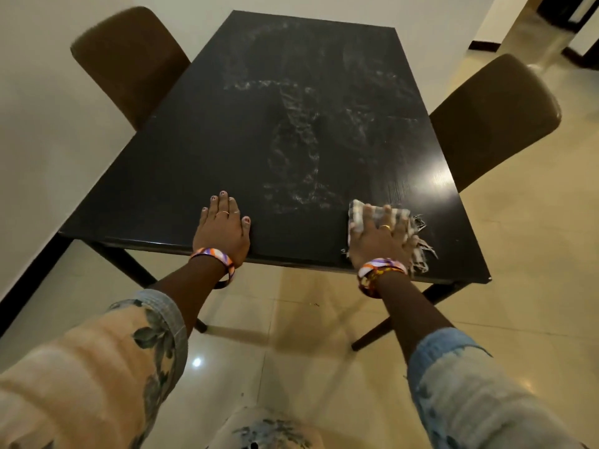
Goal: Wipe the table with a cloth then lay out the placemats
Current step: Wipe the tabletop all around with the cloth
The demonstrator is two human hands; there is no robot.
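A right hand [377,238] presses a checked, fringed cloth [402,222] flat-fingered on the near right of a black wooden tabletop [194,157]; the left hand [223,228] rests open. Streaks may remain if the damp smears dry unevenly.

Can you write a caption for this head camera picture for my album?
Right hand presses a checked cloth on the dark table; left hand rests flat.
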